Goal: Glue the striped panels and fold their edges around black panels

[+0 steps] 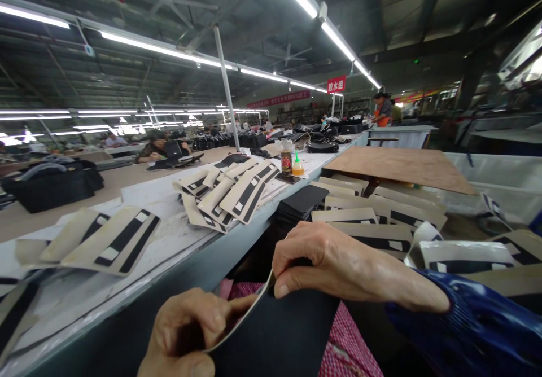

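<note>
A black panel [275, 332] with a pale edge is bent in a curve at the bottom centre, above a pink checked cloth [349, 343]. My left hand [188, 329] grips its left end, thumb low and fingers curled at the pale edge. Higher up and to the right, my right hand [311, 255] pinches the same edge between thumb and fingers. A blue sleeve [478, 315] covers my right forearm. Beige panels with black strips [248, 191] lie overlapped on the white table [169, 253].
More beige panels [381, 233] fill the right side, below a brown board [398, 165]. Beside a black stack [302, 199], the table holds a can [287, 161] and a green-tipped bottle [297, 166]. People [383, 109] are farther back.
</note>
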`<state>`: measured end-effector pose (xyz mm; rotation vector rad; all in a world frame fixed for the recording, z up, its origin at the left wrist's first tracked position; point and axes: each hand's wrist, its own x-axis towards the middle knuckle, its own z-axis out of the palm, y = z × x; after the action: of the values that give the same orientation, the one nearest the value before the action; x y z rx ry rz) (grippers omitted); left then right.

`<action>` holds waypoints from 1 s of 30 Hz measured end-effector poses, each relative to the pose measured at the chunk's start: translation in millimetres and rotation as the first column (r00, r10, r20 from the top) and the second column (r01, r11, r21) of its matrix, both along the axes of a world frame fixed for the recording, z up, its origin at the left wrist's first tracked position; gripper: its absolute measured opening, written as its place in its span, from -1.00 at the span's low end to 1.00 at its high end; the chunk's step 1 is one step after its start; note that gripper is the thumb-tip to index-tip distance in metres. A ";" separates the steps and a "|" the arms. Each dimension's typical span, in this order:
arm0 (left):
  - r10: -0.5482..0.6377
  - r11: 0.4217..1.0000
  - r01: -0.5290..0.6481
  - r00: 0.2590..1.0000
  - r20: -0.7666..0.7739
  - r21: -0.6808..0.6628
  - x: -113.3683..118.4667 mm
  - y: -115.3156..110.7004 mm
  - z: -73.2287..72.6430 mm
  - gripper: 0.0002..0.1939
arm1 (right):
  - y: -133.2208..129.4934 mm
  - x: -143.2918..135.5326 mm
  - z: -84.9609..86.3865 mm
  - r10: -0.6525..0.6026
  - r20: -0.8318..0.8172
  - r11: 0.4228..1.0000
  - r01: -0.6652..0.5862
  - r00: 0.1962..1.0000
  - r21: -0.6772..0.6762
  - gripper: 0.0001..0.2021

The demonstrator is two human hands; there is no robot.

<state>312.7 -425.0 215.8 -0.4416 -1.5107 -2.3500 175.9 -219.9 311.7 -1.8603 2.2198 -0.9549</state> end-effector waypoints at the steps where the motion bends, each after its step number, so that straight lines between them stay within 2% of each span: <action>1: -0.015 1.000 0.014 0.999 -0.042 -0.016 -1.5 -3.2 -0.9 -0.84 | 0.0 0.3 0.1 0.001 -0.004 1.000 -0.001 1.000 0.001 -0.89; 3: -0.046 0.998 0.041 0.993 -0.109 -0.050 -4.6 -8.4 -2.1 -0.85 | -0.5 0.3 -1.0 0.007 -0.011 1.000 -0.008 1.000 -0.014 -0.88; 6: -0.076 0.994 0.065 0.989 -0.128 -0.091 -7.4 -10.9 -2.3 -0.85 | -2.0 -1.0 -4.2 0.034 -0.008 0.998 -0.034 0.999 -0.046 -0.86; 13: -0.100 0.995 0.099 0.984 -0.144 -0.019 -6.4 -6.8 -2.1 -0.87 | -6.4 0.7 -1.2 -0.011 -0.003 1.000 0.011 1.000 0.008 -0.85; 16: -0.115 0.993 0.113 0.986 -0.125 -0.020 -7.9 -6.5 1.1 -0.86 | -8.1 4.2 2.3 -0.078 -0.009 0.996 0.078 0.997 0.049 -0.84; 19: -0.122 0.991 0.116 0.987 -0.106 -0.059 -11.1 -7.0 2.5 -0.87 | -8.7 4.7 2.8 -0.174 0.026 0.984 0.174 0.984 0.031 -0.83; 21: -0.097 0.992 0.083 0.984 -0.147 -0.099 -12.5 -9.4 1.0 -0.87 | -8.3 2.7 1.4 -0.124 0.033 0.992 0.124 0.992 0.004 -0.76; 24: -0.029 0.979 -0.011 0.981 -0.193 -0.205 -10.8 -18.6 -1.1 -0.92 | -7.1 -1.5 -1.8 0.023 -0.061 0.999 -0.020 0.998 0.043 -0.88; 26: 0.014 0.935 -0.076 0.984 -0.178 -0.346 -7.9 -27.1 1.9 -0.85 | -6.3 -3.5 -3.4 0.030 -0.152 0.997 -0.019 0.988 0.077 -0.86; 27: 0.049 0.893 -0.118 0.985 -0.168 -0.434 -6.5 -31.0 5.5 -0.78 | -6.2 -4.1 -4.0 0.009 -0.194 0.997 0.007 0.981 0.080 -0.85; 28: 0.090 0.834 -0.166 0.982 -0.167 -0.526 -5.5 -34.1 10.2 -0.69 | -6.1 -4.6 -4.3 -0.022 -0.229 0.996 0.041 0.973 0.076 -0.85; 30: 0.185 0.679 -0.288 0.957 -0.223 -0.675 -5.0 -36.8 22.0 -0.55 | -6.6 -5.5 -4.5 -0.085 -0.271 0.991 0.111 0.959 0.081 -0.86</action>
<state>307.7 -461.8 237.9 -0.5182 -2.2123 -1.4307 170.5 -226.5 307.3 -1.9536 2.4810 -0.6274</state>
